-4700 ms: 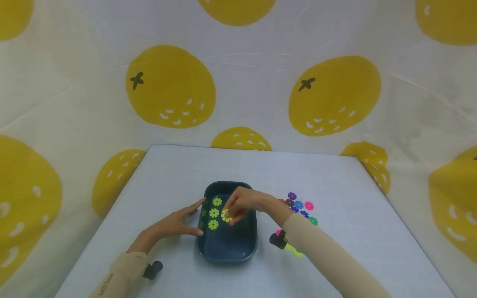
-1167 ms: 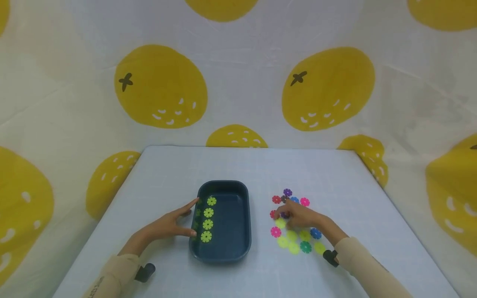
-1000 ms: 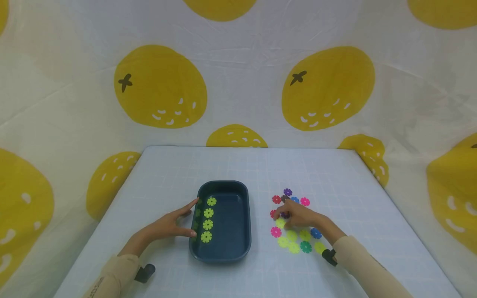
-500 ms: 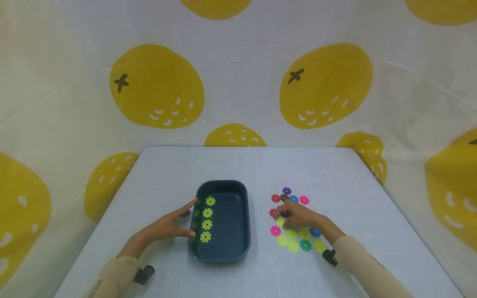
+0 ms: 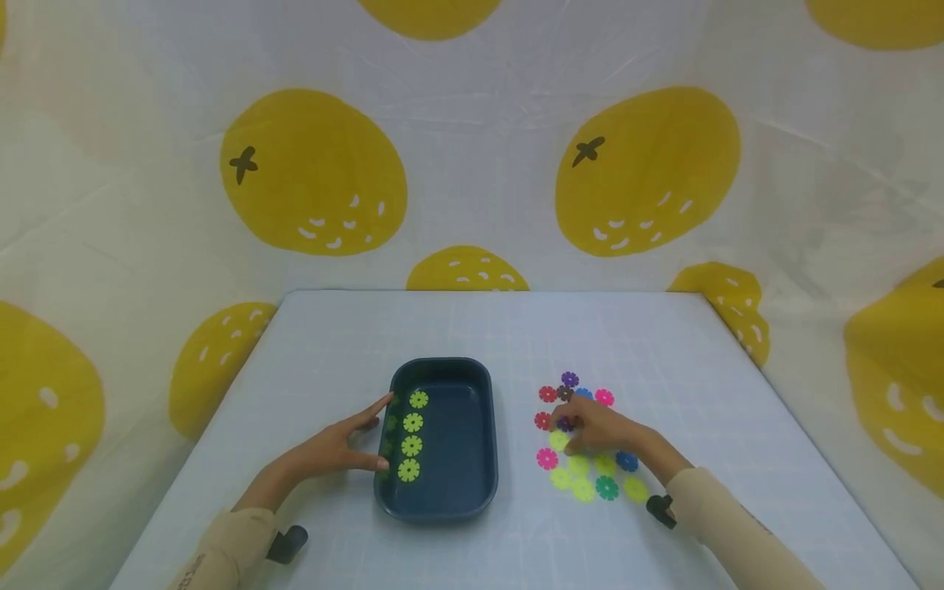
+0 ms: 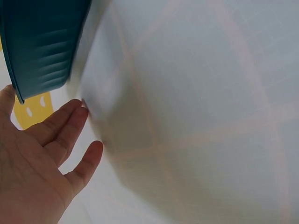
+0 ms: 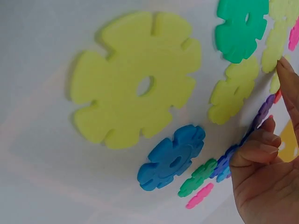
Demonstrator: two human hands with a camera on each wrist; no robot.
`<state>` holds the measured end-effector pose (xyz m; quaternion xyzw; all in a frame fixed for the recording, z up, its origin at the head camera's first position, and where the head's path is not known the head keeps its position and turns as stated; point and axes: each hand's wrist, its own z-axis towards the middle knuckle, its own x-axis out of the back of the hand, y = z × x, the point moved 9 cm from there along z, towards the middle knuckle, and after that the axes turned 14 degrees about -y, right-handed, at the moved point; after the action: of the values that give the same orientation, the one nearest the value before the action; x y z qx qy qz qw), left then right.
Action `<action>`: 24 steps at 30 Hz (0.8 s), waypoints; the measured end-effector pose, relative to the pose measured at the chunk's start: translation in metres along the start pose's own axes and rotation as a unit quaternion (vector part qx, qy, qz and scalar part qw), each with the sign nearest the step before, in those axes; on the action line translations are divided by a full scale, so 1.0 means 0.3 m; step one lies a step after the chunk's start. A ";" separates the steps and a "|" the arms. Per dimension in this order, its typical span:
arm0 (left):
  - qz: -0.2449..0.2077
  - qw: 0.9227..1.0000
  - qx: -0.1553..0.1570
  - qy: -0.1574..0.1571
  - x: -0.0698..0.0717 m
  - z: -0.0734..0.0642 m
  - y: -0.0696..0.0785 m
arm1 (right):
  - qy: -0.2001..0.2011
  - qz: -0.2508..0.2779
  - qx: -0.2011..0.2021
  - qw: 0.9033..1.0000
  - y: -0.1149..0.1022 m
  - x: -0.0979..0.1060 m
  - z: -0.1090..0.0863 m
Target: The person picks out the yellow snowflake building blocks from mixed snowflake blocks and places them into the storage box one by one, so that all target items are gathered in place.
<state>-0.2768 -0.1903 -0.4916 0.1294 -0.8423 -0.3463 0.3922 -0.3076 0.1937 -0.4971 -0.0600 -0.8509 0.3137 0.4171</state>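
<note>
My left hand [image 5: 335, 447] has its fingers spread, with index fingertip and thumb tip at the left rim of a dark blue-green tray [image 5: 472, 459]. In the left wrist view its other fingers stretch below the tray's outer wall [image 6: 44, 51]. Several yellow-green snowflake discs [image 5: 410, 446] form a column inside the tray. My right hand [image 5: 597, 426] reaches over loose snowflake discs, fingers loosely bent, thumb tip at a yellow-green one [image 5: 558, 441]. A dark purple disc [image 5: 565, 424] shows between thumb and index finger, which stand apart. The right wrist view shows bent fingers [image 7: 261, 144] beside purple discs.
Around the right hand lie red [image 5: 547, 394], pink [image 5: 547, 459], blue [image 5: 627, 462], green [image 5: 607, 488] and more yellow-green discs [image 5: 635, 490], all on the white-clothed table. A white sheet with yellow fruit prints [image 5: 313, 172] hangs behind and along the sides.
Earlier the right hand pinched a yellow-green disc inside the tray; that column has since grown longer. The right hand moved right to the loose discs, its fingers shifting slightly there. The left hand stays put.
</note>
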 end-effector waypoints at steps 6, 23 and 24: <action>0.004 1.000 -0.001 0.001 0.007 -0.003 0.015 | 0.003 0.019 0.013 1.000 0.004 0.012 -0.006; 0.005 1.000 0.009 -0.005 -0.006 -0.002 0.005 | 0.000 0.014 0.057 0.998 -0.035 -0.021 -0.020; 0.005 1.000 0.009 -0.004 -0.005 -0.002 0.004 | 0.001 0.014 0.059 0.998 -0.035 -0.021 -0.024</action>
<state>-0.2752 -0.1888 -0.4914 0.1272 -0.8477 -0.3367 0.3897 -0.2965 0.1865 -0.4920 -0.0479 -0.8296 0.3693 0.4161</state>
